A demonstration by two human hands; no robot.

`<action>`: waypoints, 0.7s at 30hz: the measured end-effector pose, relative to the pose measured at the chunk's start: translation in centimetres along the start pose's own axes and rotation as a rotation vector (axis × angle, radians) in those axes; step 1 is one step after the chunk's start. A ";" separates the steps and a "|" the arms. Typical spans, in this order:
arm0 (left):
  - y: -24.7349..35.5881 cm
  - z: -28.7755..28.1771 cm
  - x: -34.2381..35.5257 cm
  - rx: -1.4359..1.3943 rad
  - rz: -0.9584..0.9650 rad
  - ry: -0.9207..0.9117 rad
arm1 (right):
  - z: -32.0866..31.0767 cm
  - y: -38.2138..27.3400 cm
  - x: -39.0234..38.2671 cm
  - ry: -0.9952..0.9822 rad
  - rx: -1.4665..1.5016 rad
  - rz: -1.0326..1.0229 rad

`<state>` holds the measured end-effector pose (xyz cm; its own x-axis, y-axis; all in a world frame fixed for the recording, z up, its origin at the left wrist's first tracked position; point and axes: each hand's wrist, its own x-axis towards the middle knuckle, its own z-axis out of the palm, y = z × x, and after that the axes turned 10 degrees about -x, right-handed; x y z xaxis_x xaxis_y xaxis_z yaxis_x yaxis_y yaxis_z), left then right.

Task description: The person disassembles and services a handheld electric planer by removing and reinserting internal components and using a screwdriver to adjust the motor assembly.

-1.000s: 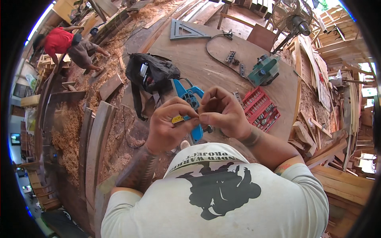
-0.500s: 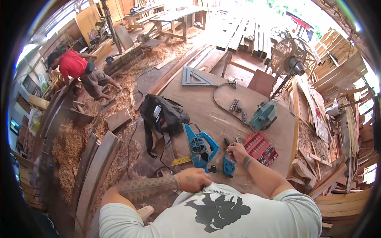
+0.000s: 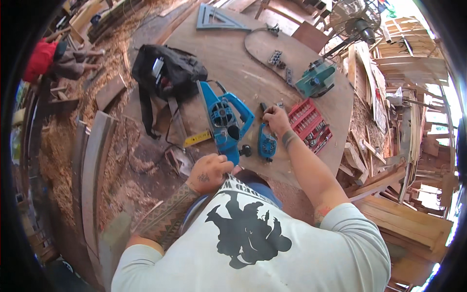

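Note:
My left hand [image 3: 210,173] is closed on the front hem of the pale T-shirt [image 3: 311,253] I wear and pulls the cloth up. My right hand [image 3: 277,120] reaches to the wooden table, fingers bent together just above a blue slotted cover [image 3: 267,144]; whatever lies in the fingertips is hidden. A short black piece [image 3: 263,105] shows just beyond these fingers. Right of that hand lies a red socket set case [image 3: 310,125], open, with metal sockets and a ratchet in it. Between my hands, a blue electric hand planer [image 3: 221,119] rests on its side.
A black bag [image 3: 168,73] lies left of the planer, with a yellow-handled square [image 3: 197,138] near it. A green power tool [image 3: 316,78], a blue-grey triangle square [image 3: 220,18] and a fan [image 3: 357,24] are farther off. At left, a person in red [image 3: 41,61] bends among planks and shavings.
My view has tilted down, so the table sits higher and more of my shirt shows. The left hand still grips the shirt, now pulled out farther; the right hand stays by the blue cover.

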<state>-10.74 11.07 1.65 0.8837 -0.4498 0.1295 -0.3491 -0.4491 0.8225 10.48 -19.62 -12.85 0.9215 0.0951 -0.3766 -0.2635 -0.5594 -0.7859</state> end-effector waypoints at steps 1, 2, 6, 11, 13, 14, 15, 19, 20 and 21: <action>-0.2 0.8 -0.8 -0.015 -0.018 -0.004 | 0.1 0.4 0.2 0.013 -0.038 -0.070; -0.3 1.6 -1.3 -0.052 -0.035 -0.019 | -0.2 0.9 0.4 -0.001 -0.043 -0.053; 0.3 1.9 -2.1 -0.084 -0.122 -0.071 | -0.1 -2.3 -0.6 0.043 -0.412 -0.244; 1.9 0.0 0.7 -0.091 -0.157 0.000 | -0.4 -3.8 0.6 -0.015 -0.689 -0.451; 2.2 -1.0 1.8 -0.054 -0.174 0.076 | -0.3 -4.3 0.8 -0.065 -0.698 -0.484; 2.0 -1.5 2.4 -0.023 -0.232 0.175 | -0.1 -4.4 0.9 -0.099 -0.718 -0.520; 1.7 -1.9 2.9 0.017 -0.290 0.279 | 0.3 -4.6 1.1 -0.114 -0.705 -0.530; -1.1 -3.1 4.6 0.050 -0.368 0.418 | 1.6 -4.2 2.8 -0.156 -0.834 -0.583; -1.4 -3.0 4.9 0.086 -0.375 0.424 | 1.7 -3.9 3.1 -0.167 -0.868 -0.591; -1.9 -2.8 5.2 0.116 -0.381 0.433 | 1.7 -3.6 3.3 -0.171 -0.867 -0.599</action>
<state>-4.63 11.74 2.30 0.9919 0.1051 0.0710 0.0079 -0.6100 0.7924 13.97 -15.87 -12.13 0.7634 0.6255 -0.1615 0.5741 -0.7715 -0.2742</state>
